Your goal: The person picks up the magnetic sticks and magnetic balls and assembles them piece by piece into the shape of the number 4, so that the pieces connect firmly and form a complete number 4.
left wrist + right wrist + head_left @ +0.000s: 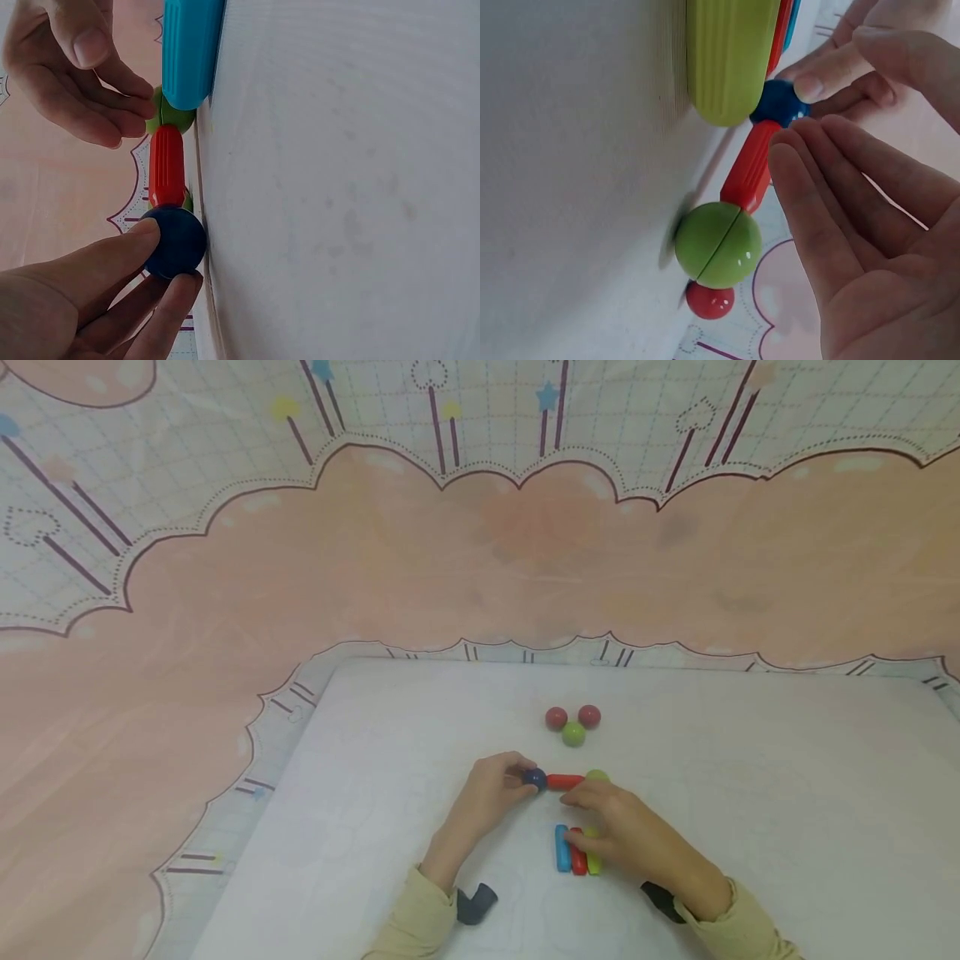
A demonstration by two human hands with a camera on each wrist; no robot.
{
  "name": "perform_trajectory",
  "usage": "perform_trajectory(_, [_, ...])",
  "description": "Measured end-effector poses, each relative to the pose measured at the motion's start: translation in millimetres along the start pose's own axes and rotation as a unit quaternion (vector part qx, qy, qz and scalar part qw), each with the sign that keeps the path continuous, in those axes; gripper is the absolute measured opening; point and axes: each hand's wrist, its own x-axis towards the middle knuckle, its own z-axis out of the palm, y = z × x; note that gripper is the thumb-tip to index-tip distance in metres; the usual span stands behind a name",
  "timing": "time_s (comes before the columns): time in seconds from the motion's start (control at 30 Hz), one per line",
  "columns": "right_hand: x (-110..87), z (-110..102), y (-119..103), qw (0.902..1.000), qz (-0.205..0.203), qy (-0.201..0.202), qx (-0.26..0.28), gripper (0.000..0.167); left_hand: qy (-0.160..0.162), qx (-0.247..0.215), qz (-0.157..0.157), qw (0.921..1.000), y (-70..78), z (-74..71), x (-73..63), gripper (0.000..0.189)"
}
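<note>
In the head view my left hand [483, 789] pinches a dark blue ball [535, 778] between thumb and fingers. A red ribbed rod [565, 782] runs from that ball to a green ball [597, 774], in one line on the white surface. My right hand [637, 831] hovers over the green end, partly hiding it. In the right wrist view its fingers [810, 217] are extended beside the red rod, apart from the green ball [718, 244]. Under the right thumb lie a light blue rod [562, 848], another red rod [578, 858] and a yellow-green rod [594, 863], side by side.
Farther back sit two red balls [556, 718] and a green ball [573, 734], grouped closely. The white tabletop [420, 710] ends at a cloud-patterned cloth [525, 568]. Dark straps [477, 904] show at both wrists, beside beige sleeves [416, 914].
</note>
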Motion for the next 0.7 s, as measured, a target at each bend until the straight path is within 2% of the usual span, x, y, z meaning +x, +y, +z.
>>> perform_trajectory(0.37, [-0.3, 5.3, -2.2, 0.9991, -0.028, -0.032, -0.005, 0.041, 0.002, -0.005, 0.005, 1.0, -1.3, 0.4, 0.0, 0.025])
perform_trajectory(0.7, [-2.4, 8.1, -0.4, 0.9982, -0.045, -0.04, 0.0, 0.038, 0.002, -0.001, 0.005, 1.0, -1.6, 0.7, 0.0, 0.026])
